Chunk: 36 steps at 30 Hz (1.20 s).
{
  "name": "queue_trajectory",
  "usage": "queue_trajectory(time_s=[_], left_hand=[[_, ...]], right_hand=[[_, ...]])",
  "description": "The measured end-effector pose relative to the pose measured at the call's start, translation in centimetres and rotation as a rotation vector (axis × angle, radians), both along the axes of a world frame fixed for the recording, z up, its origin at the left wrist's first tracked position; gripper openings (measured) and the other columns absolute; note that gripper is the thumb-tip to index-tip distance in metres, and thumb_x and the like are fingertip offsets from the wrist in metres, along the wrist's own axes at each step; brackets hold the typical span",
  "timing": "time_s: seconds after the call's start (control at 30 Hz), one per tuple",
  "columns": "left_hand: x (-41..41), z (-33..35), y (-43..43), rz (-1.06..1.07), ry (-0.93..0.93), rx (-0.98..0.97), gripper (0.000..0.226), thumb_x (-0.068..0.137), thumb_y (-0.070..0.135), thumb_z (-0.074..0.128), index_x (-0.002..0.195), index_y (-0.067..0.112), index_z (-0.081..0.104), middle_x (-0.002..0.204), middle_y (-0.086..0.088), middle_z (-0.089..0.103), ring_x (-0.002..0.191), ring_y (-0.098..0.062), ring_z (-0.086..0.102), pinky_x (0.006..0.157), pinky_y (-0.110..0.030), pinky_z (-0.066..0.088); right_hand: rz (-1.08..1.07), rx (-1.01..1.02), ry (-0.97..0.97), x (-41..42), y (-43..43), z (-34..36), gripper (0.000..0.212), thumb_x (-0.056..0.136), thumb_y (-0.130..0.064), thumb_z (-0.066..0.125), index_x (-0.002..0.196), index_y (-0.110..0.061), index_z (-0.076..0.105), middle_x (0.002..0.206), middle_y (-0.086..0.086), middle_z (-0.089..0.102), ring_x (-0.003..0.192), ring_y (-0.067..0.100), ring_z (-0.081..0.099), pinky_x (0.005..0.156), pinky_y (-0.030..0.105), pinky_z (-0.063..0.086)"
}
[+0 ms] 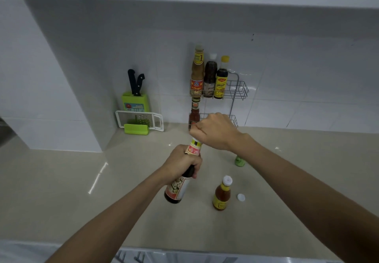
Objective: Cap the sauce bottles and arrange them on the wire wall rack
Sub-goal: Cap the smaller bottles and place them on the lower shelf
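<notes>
Two bare forearms in view, no sleeves visible anywhere up to the frame edge. Left hand (180, 163) bare, no glove, no watch or band at the wrist. Right hand (215, 130) also bare, no glove; wrist plain. No rings made out on the fingers (195, 128) that show. Nails too small to tell. Rest of the body out of frame; clothing not visible.

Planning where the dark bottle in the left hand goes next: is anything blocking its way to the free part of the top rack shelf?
Nothing visible blocks it. The dark bottle is lifted, and the wire rack is empty right of the three bottles. Only the right hand sits between, at its neck.
</notes>
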<state>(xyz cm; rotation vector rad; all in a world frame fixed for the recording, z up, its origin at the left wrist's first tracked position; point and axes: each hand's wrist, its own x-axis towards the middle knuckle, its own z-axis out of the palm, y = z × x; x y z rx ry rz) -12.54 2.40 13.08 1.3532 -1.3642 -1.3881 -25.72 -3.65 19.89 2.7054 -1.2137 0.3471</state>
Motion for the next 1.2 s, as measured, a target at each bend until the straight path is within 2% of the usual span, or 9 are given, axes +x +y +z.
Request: queue_trajectory(time_s=[0.2,0.33,0.4,0.53,0.7,0.8,0.93,1.07,1.2], left_hand=[[-1.5,-2.1,-0.4,0.314,-0.505,-0.060,0.013,0.054,0.025,0.061,0.058,0.013,0.059,0.053,-0.004,0.066,0.052,-0.023,0.065,0.058,-0.032,0.052],[0.2,-1.2,-1.1,-0.177,-0.049,0.036,0.005,0.053,0.000,0.057,0.056,-0.002,0.053,0.050,-0.017,0.055,0.045,-0.028,0.053,0.055,-0.031,0.046],[0.2,-0.8,-1.1,-0.258,-0.035,0.026,0.004,0.053,-0.004,0.056,0.055,-0.002,0.053,0.051,-0.016,0.053,0.046,-0.028,0.053,0.054,-0.029,0.046],[-1.9,-1.5,-1.8,0.138,-0.174,-0.026,0.004,0.051,0.007,0.060,0.052,0.005,0.057,0.049,-0.013,0.061,0.046,-0.029,0.059,0.055,-0.037,0.050],[-3.7,-2.5,-2.3,0.343,-0.702,-0.097,0.009,0.065,0.029,0.060,0.067,0.020,0.059,0.064,0.001,0.065,0.063,-0.023,0.061,0.056,-0.028,0.044],[-4.0,-2.7,-2.9,0.386,-0.797,-0.129,0.009,0.073,0.030,0.058,0.079,0.023,0.061,0.070,0.002,0.062,0.067,-0.024,0.056,0.058,-0.028,0.041],[-3.4,-1.8,-3.8,0.246,-0.519,-0.089,0.027,0.073,0.026,0.071,0.093,0.019,0.054,0.080,-0.002,0.064,0.075,-0.021,0.061,0.059,-0.030,0.046],[-1.0,-2.1,-3.4,-0.064,-0.046,0.101,0.063,0.069,0.011,0.083,0.122,0.019,0.048,0.113,-0.007,0.065,0.104,-0.020,0.065,0.092,-0.037,0.054],[-1.0,-3.6,-3.1,-0.139,0.033,0.104,0.059,0.070,0.006,0.082,0.124,0.013,0.059,0.116,-0.007,0.070,0.110,-0.022,0.066,0.099,-0.036,0.050]], right_hand=[[-0.239,0.144,0.108,0.4,0.0,-1.7,0.031,0.101,-0.030,0.038,0.093,-0.012,0.060,0.088,0.013,0.059,0.088,0.032,0.059,0.067,0.035,0.045],[0.104,0.138,-0.024,-1.5,-0.5,-1.9,0.048,0.094,-0.051,0.024,0.065,-0.020,0.046,0.060,0.005,0.054,0.055,0.023,0.049,0.053,0.033,0.039],[0.165,0.077,0.008,-1.9,-0.6,-2.1,0.040,0.087,-0.048,0.019,0.063,-0.023,0.040,0.054,0.003,0.049,0.050,0.024,0.046,0.049,0.032,0.035],[-0.092,0.085,-0.099,-1.1,-0.9,-2.6,0.041,0.092,-0.036,0.028,0.062,-0.017,0.048,0.063,0.009,0.054,0.065,0.031,0.053,0.058,0.032,0.036],[-0.315,0.256,-0.050,-0.8,-1.4,-3.3,0.029,0.101,-0.026,0.037,0.104,-0.010,0.062,0.100,0.017,0.063,0.099,0.035,0.060,0.074,0.038,0.048],[-0.344,0.513,-0.293,-0.8,-2.3,-4.7,0.044,0.091,-0.050,0.043,0.069,-0.015,0.056,0.079,0.010,0.061,0.081,0.031,0.062,0.061,0.032,0.042],[-0.254,0.566,-0.447,-1.0,-4.4,-4.0,0.035,0.086,-0.036,0.052,0.056,-0.017,0.048,0.065,0.005,0.057,0.068,0.026,0.058,0.052,0.030,0.036],[-0.103,0.660,-0.453,-2.0,-7.3,-1.4,0.032,0.083,-0.032,0.057,0.070,-0.002,0.056,0.071,0.012,0.060,0.066,0.022,0.054,0.059,0.032,0.037],[-0.103,0.802,-0.581,-2.6,-9.3,-0.7,0.027,0.080,-0.027,0.064,0.067,-0.004,0.056,0.063,0.003,0.050,0.055,0.014,0.041,0.049,0.026,0.029]])
